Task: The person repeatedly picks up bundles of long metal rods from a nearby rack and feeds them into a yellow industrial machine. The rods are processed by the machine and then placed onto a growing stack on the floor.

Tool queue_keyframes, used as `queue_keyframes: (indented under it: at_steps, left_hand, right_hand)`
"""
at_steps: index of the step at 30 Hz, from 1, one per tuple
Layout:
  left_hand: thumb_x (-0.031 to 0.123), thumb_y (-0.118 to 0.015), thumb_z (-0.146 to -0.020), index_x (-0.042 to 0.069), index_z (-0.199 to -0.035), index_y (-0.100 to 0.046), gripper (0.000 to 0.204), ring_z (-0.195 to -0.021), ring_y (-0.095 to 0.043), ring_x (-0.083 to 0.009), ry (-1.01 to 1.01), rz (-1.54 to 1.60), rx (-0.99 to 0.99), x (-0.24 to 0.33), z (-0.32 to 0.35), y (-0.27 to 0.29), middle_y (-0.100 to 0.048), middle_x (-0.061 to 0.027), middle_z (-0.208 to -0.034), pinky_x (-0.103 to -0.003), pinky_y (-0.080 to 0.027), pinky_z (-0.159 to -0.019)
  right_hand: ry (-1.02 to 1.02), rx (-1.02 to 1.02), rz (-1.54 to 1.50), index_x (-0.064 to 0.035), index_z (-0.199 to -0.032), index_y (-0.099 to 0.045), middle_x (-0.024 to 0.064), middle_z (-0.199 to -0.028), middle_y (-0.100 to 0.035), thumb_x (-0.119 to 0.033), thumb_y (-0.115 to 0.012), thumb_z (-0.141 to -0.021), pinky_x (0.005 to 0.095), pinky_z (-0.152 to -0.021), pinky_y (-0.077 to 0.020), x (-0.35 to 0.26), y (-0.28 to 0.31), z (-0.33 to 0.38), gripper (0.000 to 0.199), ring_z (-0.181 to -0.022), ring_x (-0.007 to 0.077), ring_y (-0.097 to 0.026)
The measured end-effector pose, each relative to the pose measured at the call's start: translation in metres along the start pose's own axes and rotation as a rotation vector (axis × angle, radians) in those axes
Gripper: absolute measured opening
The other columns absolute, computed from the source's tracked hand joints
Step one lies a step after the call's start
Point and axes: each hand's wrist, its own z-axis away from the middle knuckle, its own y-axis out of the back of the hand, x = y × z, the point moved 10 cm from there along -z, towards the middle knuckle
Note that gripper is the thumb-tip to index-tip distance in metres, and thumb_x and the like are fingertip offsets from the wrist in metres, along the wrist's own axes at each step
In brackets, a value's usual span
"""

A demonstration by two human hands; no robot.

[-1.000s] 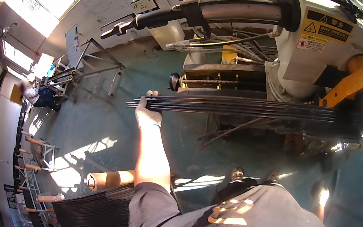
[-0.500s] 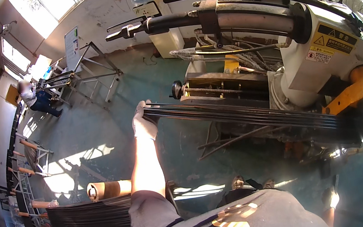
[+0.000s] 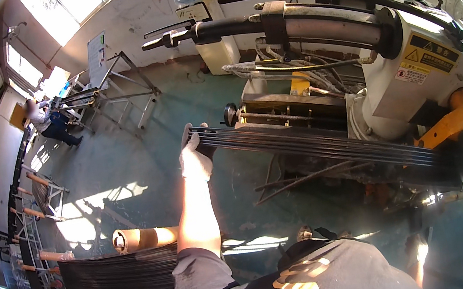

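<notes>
My left hand (image 3: pixel 195 158), in a pale glove, is closed around the ends of several long, thin black rods (image 3: pixel 306 147). From that hand the rods slant down to the right, in front of the machine, to its orange and metal fitting. My left arm is stretched out ahead of me. Down at the lower right, beside my body, is my right hand (image 3: pixel 416 249), partly in bright light. It seems closed on something slim that sticks up from it, too small to make out.
A large white machine (image 3: pixel 405 73) with a thick horizontal cylinder (image 3: pixel 322 26) fills the right. At lower left, many black rods (image 3: pixel 119 282) lie on a rack near a cardboard roll (image 3: pixel 137 240). A person (image 3: pixel 48 124) stands far left by a metal frame (image 3: pixel 125 86).
The whole view has shifted slightly to the right. My left hand still grips the rod ends, and my right hand has moved slightly up and left in the picture.
</notes>
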Motion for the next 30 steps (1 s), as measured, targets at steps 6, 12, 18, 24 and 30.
queue_keyframes:
  at_steps: [6,12,18,24,30]
  left_hand:
    - [0.014,-0.056,-0.116,0.019,-0.161,-0.057,0.046,-0.132,-0.071,-0.0415,0.060,-0.100,0.044,0.004,0.011,-0.008,-0.071,-0.0204,-0.143,-0.069,-0.059,-0.113]
    - [0.039,-0.057,-0.120,0.024,-0.175,-0.044,0.058,-0.125,-0.075,-0.0375,0.154,-0.431,-0.005,-0.002,0.008,0.012,-0.074,-0.0121,-0.142,-0.060,-0.063,-0.105]
    - [0.044,-0.043,-0.122,0.005,-0.165,-0.056,0.059,-0.137,-0.069,-0.0377,0.045,-0.396,0.016,0.009,0.000,0.008,-0.066,-0.0188,-0.154,-0.057,-0.057,-0.119]
    - [0.051,-0.042,-0.122,-0.001,-0.158,-0.062,0.067,-0.150,-0.061,-0.0383,-0.019,-0.097,0.270,-0.052,0.057,-0.015,-0.064,-0.0245,-0.160,-0.054,-0.044,-0.133]
    - [0.058,-0.047,-0.120,0.005,-0.166,-0.051,0.070,-0.155,-0.056,-0.0434,0.463,-0.006,0.560,-0.267,0.152,0.058,-0.061,-0.0186,-0.167,-0.062,-0.041,-0.133]
  right_hand:
    - [-0.133,0.013,-0.079,-0.0115,-0.091,-0.071,-0.0009,-0.074,-0.065,-0.028,-0.071,-0.114,0.0276,-0.048,-0.0339,-0.009,0.003,0.026,0.029,-0.054,0.0086,-0.053]
    - [-0.101,-0.122,0.170,-0.0079,-0.099,-0.078,-0.0015,-0.077,-0.069,-0.029,-0.071,-0.113,0.0290,-0.054,-0.0407,0.014,0.009,-0.022,0.027,-0.061,0.0090,-0.057]
    - [-0.196,-0.042,0.149,0.0018,-0.114,-0.079,0.0055,-0.094,-0.078,-0.028,-0.071,-0.113,0.0287,-0.067,-0.0495,-0.070,-0.051,0.008,0.031,-0.075,0.0120,-0.064]
    - [-0.258,-0.052,0.189,-0.0003,-0.097,-0.078,0.0055,-0.086,-0.075,-0.031,-0.072,-0.110,0.0317,-0.065,-0.0472,-0.027,-0.022,-0.027,0.035,-0.071,0.0135,-0.062]
    - [0.140,-0.296,0.894,-0.0104,-0.097,-0.076,0.0079,-0.085,-0.078,-0.025,-0.068,-0.107,0.0398,-0.068,-0.0551,0.085,0.044,-0.117,0.020,-0.075,0.0235,-0.072]
